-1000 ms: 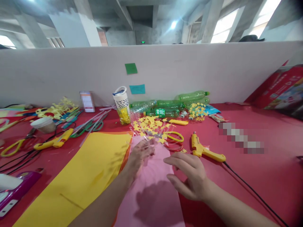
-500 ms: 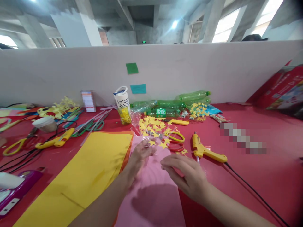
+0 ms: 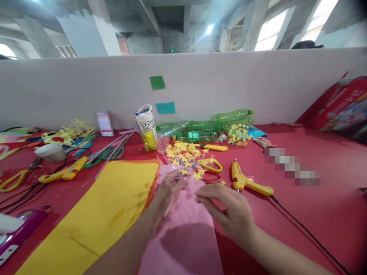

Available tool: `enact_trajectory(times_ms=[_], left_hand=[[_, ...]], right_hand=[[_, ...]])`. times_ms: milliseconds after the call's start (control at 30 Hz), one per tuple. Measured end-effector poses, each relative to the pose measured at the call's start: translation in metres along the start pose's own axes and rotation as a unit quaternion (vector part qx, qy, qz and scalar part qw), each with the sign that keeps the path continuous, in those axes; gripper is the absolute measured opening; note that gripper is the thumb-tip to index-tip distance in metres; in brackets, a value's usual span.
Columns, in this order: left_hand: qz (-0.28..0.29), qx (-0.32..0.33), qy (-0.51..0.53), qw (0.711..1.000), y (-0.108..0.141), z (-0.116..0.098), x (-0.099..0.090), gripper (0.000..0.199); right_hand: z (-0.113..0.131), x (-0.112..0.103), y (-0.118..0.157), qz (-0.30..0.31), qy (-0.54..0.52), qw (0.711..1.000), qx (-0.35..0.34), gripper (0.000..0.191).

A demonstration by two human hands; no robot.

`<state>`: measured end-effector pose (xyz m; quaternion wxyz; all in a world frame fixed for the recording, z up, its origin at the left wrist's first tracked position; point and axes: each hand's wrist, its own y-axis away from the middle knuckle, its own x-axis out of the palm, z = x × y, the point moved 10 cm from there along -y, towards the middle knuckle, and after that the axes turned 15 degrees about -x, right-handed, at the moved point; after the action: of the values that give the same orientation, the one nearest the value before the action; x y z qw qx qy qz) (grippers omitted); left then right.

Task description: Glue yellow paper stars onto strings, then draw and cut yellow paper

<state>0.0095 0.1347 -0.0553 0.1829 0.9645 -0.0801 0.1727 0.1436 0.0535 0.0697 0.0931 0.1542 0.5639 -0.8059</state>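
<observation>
Over a pink sheet point(image 3: 189, 214), my left hand point(image 3: 169, 189) is closed on a clear plastic piece with yellow stars point(image 3: 197, 176) along its strips. Much of that piece is see-through, so its full shape is hard to make out. To its right, my right hand point(image 3: 229, 208) is held in a pinch, apart from the left. What it pinches, if anything, is too small to see. Scissors with yellow and red handles point(image 3: 216, 165) lie just beyond, partly behind the stars. A yellow glue gun point(image 3: 243, 181) rests on the red table right of my hands.
Yellow sheets point(image 3: 106, 198) lie to the left. Green plastic bottles point(image 3: 200, 136), a printed cup point(image 3: 146, 128) and a yellow cutter knife point(image 3: 216, 147) are behind. Farther left are another glue gun point(image 3: 67, 173), a white cup point(image 3: 51, 152) and a purple power strip point(image 3: 25, 233).
The whole view has shifted slightly left. My left hand keeps its hold on the starred plastic piece, and my right hand stays pinched in nearly the same place.
</observation>
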Motion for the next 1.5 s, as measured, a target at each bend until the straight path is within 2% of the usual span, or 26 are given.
enact_trajectory(times_ms=[133,433,600,867,1067,1267,1500], left_hand=[[-0.005,-0.007,0.012,1.0,0.0,0.001,-0.001,0.03],[-0.01,-0.005,-0.009,1.0,0.0,0.003,-0.003,0.031],[-0.015,-0.002,-0.015,1.0,-0.001,-0.001,-0.002,0.022],[-0.018,-0.003,-0.008,1.0,-0.001,-0.002,-0.002,0.023],[-0.011,0.005,-0.019,1.0,-0.002,0.0,-0.003,0.013],[-0.02,0.004,-0.023,1.0,-0.004,0.0,-0.008,0.023],[-0.01,0.004,0.002,1.0,-0.003,0.001,-0.006,0.025]], right_hand=[[0.001,0.003,0.002,0.003,-0.03,0.999,-0.013,0.019],[-0.003,0.011,0.009,0.038,-0.015,0.999,-0.008,0.016],[-0.006,0.011,0.006,0.04,-0.016,0.999,0.008,0.016],[-0.005,0.011,0.009,0.034,-0.003,0.999,0.005,0.02],[0.002,0.008,0.008,0.04,-0.001,0.998,-0.039,0.022],[0.0,0.017,0.01,0.082,0.045,0.995,-0.04,0.023],[0.002,0.015,0.008,0.086,0.06,0.994,-0.023,0.026]])
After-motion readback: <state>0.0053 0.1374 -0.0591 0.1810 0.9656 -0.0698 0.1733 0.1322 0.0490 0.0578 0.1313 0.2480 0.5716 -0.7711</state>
